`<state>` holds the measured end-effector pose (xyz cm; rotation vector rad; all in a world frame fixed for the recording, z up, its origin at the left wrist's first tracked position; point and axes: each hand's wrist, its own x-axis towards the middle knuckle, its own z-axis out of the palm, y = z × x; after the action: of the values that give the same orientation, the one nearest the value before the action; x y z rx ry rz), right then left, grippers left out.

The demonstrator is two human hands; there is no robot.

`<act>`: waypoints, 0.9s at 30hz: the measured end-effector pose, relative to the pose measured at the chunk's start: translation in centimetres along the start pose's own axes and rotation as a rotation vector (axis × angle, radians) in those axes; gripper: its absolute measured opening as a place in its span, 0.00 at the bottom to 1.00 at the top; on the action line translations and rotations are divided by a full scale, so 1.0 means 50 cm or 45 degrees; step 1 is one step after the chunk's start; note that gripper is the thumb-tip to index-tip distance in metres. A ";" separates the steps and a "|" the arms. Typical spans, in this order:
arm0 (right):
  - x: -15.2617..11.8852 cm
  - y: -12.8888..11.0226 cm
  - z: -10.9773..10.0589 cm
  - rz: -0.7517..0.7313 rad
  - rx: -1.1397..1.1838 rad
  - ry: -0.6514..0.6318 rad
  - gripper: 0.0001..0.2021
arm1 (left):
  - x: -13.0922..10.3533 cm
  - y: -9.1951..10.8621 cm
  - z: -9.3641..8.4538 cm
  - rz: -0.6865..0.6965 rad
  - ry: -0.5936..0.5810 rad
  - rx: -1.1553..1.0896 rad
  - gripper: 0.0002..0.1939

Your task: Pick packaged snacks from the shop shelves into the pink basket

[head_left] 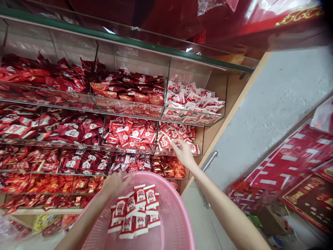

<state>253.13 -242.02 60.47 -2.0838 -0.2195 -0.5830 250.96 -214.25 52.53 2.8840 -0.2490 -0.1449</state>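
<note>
My left hand [114,184] grips the far left rim of a pink plastic basket [179,208], its thumb lying along the edge. Inside the basket are several red-and-white candy packets [140,222], loosely piled toward its left half. My right hand [182,152] reaches to a glass-fronted compartment of small red-and-white packets [175,131] at the right end of the shelf. Its thumb and fingers are stretched out and slightly apart at the front pane, and no packet shows between them.
Glass shelves with dividers [130,113] hold rows of red packets. White packets [195,99] fill the compartment above my right hand. A wooden side panel [223,119] ends the rack. Beyond it are a grey wall [283,90] and red packaging [286,159] at right.
</note>
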 end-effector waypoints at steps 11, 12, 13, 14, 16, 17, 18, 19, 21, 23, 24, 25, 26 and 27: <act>-0.099 -0.055 0.025 0.507 1.309 -0.160 0.13 | 0.019 0.017 0.001 0.023 -0.009 0.021 0.36; -0.114 -0.056 0.034 0.602 1.438 -0.201 0.12 | 0.021 0.018 0.002 0.027 -0.010 0.020 0.37; -0.130 -0.054 0.043 0.694 1.559 -0.252 0.10 | 0.021 0.018 0.003 0.032 -0.009 0.021 0.37; -0.146 -0.052 0.052 0.780 1.666 -0.312 0.09 | 0.022 0.018 0.004 0.038 -0.005 0.023 0.37; -0.178 -0.045 0.069 0.917 1.822 -0.418 0.07 | 0.022 0.017 0.007 0.041 0.007 0.024 0.38; -0.192 -0.042 0.076 0.971 1.865 -0.447 0.08 | 0.023 0.016 0.008 0.038 0.009 0.023 0.38; -0.204 -0.039 0.084 1.017 1.888 -0.465 0.09 | 0.023 0.015 0.009 0.034 0.009 0.023 0.39; -0.214 -0.037 0.090 1.063 1.894 -0.488 0.11 | 0.023 0.015 0.010 0.032 0.005 0.026 0.38; -0.229 -0.037 0.102 1.143 1.891 -0.582 0.20 | 0.025 0.014 0.013 0.032 0.005 0.047 0.38; -0.238 -0.038 0.110 1.200 1.884 -0.703 0.29 | 0.028 0.014 0.017 0.025 0.011 0.072 0.37; -0.241 -0.038 0.114 1.219 1.870 -0.747 0.32 | 0.029 0.013 0.020 0.022 0.013 0.077 0.37; -0.246 -0.039 0.117 1.228 1.848 -0.774 0.33 | 0.030 0.013 0.023 0.020 0.014 0.078 0.37; -0.251 -0.038 0.119 1.223 1.811 -0.785 0.30 | 0.031 0.012 0.026 0.020 0.013 0.077 0.37; -0.258 -0.038 0.122 1.201 1.760 -0.785 0.26 | 0.032 0.011 0.028 0.025 0.009 0.077 0.36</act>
<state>243.13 -235.02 52.85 -0.7369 0.0521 0.6765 252.28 -215.40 51.17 2.9408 -0.2850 -0.1257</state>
